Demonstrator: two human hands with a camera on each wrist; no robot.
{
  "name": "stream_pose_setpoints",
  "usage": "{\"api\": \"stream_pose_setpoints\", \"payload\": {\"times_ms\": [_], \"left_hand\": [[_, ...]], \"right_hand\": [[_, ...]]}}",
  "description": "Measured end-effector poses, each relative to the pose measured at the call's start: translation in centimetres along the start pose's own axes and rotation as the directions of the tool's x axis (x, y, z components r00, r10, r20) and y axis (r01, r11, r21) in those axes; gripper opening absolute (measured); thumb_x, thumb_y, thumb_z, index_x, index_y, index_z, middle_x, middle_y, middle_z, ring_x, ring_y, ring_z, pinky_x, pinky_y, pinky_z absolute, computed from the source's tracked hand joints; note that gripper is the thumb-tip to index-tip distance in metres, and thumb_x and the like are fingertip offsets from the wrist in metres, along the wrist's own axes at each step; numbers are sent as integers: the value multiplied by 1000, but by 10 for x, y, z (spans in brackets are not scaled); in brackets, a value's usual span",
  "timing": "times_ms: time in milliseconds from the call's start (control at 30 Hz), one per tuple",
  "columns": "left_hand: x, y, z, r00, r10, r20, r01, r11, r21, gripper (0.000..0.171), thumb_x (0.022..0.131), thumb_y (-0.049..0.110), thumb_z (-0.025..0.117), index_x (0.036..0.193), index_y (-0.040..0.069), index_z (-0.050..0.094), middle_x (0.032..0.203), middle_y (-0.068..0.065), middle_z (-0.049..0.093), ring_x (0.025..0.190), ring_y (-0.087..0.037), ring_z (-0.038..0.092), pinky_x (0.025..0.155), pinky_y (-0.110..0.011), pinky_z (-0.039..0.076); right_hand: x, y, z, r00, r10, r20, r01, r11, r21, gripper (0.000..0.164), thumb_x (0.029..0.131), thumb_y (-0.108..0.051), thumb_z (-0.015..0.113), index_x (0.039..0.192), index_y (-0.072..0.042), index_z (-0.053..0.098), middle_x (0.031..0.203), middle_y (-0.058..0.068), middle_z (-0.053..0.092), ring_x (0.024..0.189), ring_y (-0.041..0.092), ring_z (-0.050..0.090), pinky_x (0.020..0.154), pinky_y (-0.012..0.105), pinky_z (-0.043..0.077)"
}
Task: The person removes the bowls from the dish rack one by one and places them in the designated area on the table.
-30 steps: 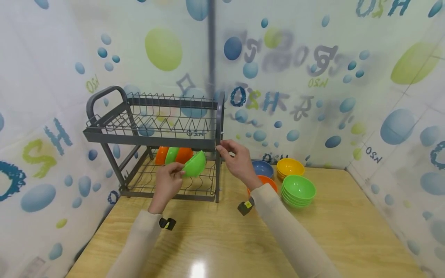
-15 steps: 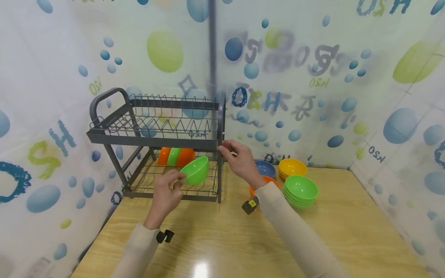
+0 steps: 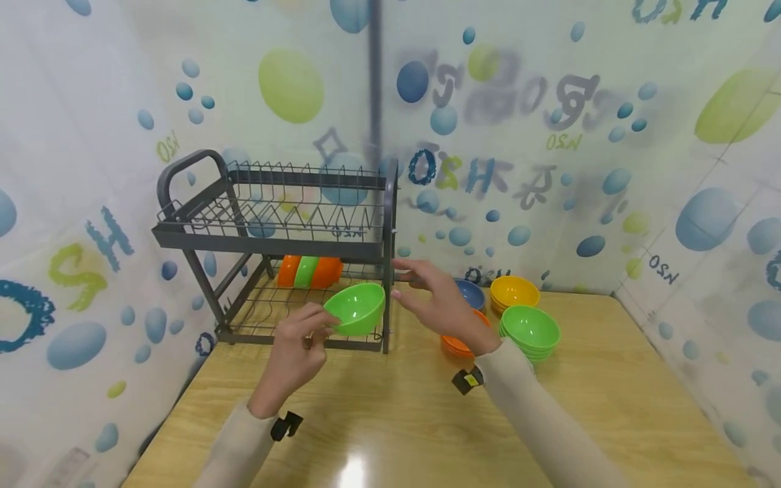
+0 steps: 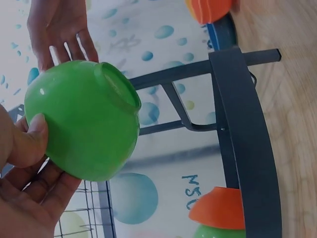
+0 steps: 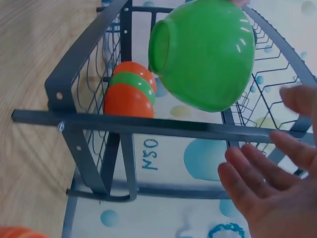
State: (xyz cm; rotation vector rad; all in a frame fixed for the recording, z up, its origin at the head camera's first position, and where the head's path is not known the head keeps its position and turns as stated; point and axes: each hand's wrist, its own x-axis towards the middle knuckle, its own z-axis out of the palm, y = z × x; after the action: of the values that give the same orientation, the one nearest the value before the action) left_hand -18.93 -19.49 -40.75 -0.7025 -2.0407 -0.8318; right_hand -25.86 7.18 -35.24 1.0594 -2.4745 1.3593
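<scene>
My left hand pinches a green bowl by its left rim, thumb on one side and fingers on the other. The bowl tilts in front of the lower tier of a dark two-tier dish rack. Just right of the rack's front post, my right hand reaches with spread fingers and holds nothing. In the right wrist view its fingers show extended, with the green bowl beyond the rack frame. On the lower tier, two orange bowls stand on edge with a green bowl between them.
Right of the rack on the wooden table are a stack of green bowls, yellow bowls, a blue bowl and orange bowls partly behind the right forearm. Patterned curtains surround the table.
My left hand has drawn the green bowl forward and right, turning its inside more upward. The right hand has left the rack post, moving slightly right and spreading its fingers.
</scene>
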Motion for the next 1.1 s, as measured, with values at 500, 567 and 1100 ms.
{"api": "stream_pose_setpoints", "payload": {"times_ms": [500, 567, 1100], "left_hand": [[-2, 19, 10, 983, 84, 166, -66, 991, -114, 48, 72, -31, 55, 86, 10, 74, 92, 3, 68, 84, -11, 61, 74, -13, 53], [-3, 21, 13, 978, 116, 173, -97, 988, -117, 48, 72, -32, 57, 86, 10, 74, 94, 3, 69, 86, -11, 62, 74, -15, 54], [-3, 28, 33, 949, 205, 238, -160, 968, -195, 44, 78, -28, 63, 92, 12, 76, 101, 0, 73, 93, -14, 66, 84, -20, 58]], "right_hand": [[-54, -2, -10, 955, -249, 158, 277, 942, -188, 49, 95, -28, 76, 142, -21, 61, 150, -6, 56, 140, 17, 52, 111, 44, 50], [-59, -1, -9, 938, -302, 170, 332, 924, -190, 47, 94, -23, 77, 138, -16, 64, 145, -2, 61, 136, 17, 56, 109, 41, 52], [-83, 12, -8, 853, -493, 171, 521, 807, -278, 17, 91, -8, 77, 106, -15, 73, 106, -6, 71, 97, 6, 64, 90, 16, 55]]}}
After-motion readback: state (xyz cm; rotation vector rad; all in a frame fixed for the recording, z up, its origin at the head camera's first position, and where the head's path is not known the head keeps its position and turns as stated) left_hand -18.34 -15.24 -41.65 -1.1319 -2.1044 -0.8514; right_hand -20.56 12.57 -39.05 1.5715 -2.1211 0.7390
